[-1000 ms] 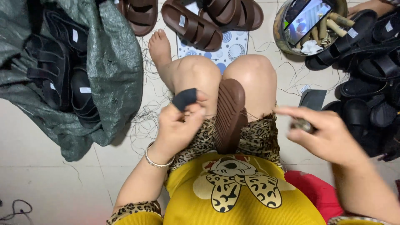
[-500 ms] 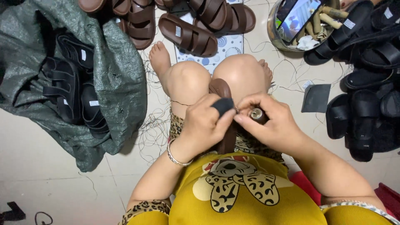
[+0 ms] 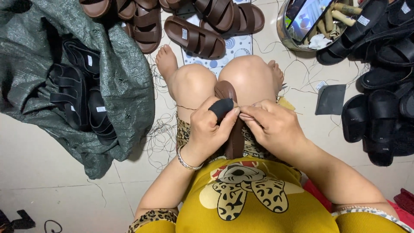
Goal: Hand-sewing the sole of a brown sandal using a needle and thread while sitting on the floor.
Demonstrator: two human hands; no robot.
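A brown sandal (image 3: 231, 129) lies sole-up along my lap between my knees. My left hand (image 3: 210, 129) grips it from the left, its forefinger covered by a black finger guard (image 3: 221, 108). My right hand (image 3: 274, 127) meets the left one over the sandal, fingertips pinched together against the guard. What the right fingers pinch is too small to tell.
A grey-green sack (image 3: 116, 77) holding black sandals (image 3: 82, 99) lies at left. Brown sandals (image 3: 196, 36) sit beyond my knees on a patterned mat. A metal bowl (image 3: 286, 32) with a phone is at top right. Black sandals (image 3: 379, 112) pile at right, beside a dark square piece (image 3: 331, 99). Loose threads litter the floor.
My right hand came in from the right to meet the left hand over the sandal. The small object it held is no longer visible. The view shifted slightly.
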